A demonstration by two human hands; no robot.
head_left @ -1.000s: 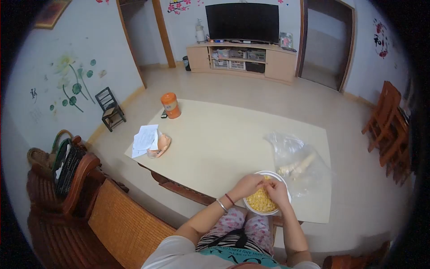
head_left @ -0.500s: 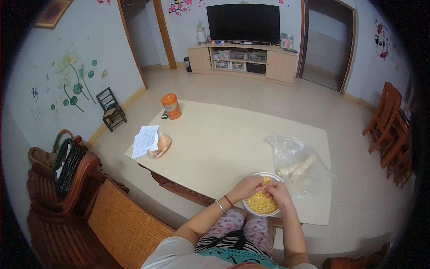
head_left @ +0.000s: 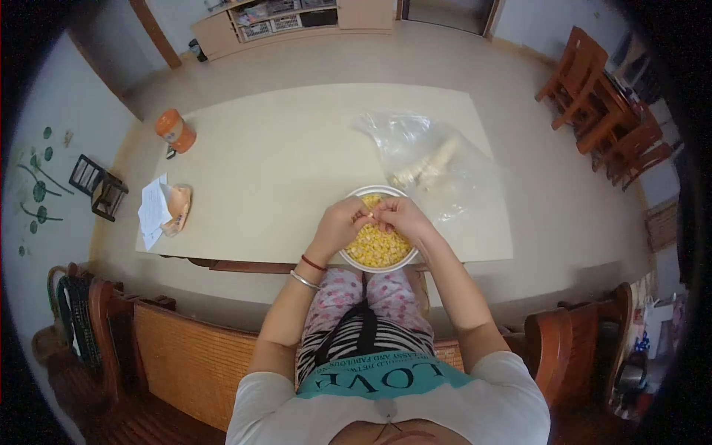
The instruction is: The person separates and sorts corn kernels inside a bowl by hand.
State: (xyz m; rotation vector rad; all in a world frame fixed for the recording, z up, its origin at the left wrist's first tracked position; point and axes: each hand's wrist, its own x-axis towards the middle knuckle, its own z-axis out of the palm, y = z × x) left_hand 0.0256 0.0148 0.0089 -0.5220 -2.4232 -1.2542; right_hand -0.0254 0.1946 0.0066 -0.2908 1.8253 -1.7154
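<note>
Head view: one bowl (head_left: 379, 269) at the near edge of the desk (head_left: 282, 163); kernels (head_left: 378, 248) inside, uncountable, directly below the grip. Left hand (head_left: 343, 222), right hand (head_left: 402, 218): fingertips pinched narrow, close together; contents cannot be told. One bag (head_left: 461, 194), nearer the right hand, its pale contents slanting away rightward.

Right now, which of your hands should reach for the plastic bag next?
The right hand, I think. The plastic bag lies on its side of the table, beyond the bowl. The left hand would probably have to cross over it. Both hands are together above the bowl.
</note>
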